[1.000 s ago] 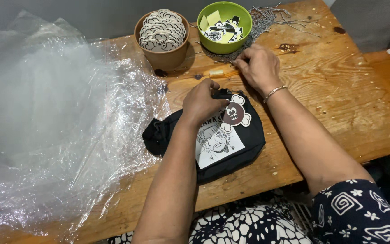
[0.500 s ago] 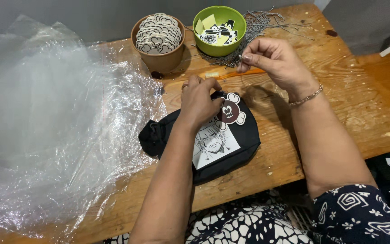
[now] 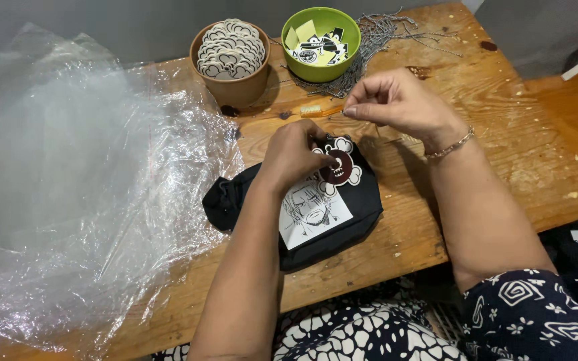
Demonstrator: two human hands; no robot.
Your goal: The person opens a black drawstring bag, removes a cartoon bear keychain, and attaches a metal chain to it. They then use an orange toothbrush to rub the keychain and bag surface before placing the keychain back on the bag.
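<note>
The left hand (image 3: 294,152) pinches a round dark cut-out tag (image 3: 338,168) on the folded black cloth pouch (image 3: 356,207); just beyond, the right hand (image 3: 396,101) is raised, fingertips pinched on something too small to tell.

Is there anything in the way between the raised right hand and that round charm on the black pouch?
Nothing visible blocks it. The right hand is lifted above the table, fingertips pinched, with open space down to the round charm. Only the left hand is there, fingers holding the charm's left edge on the black pouch.
</note>
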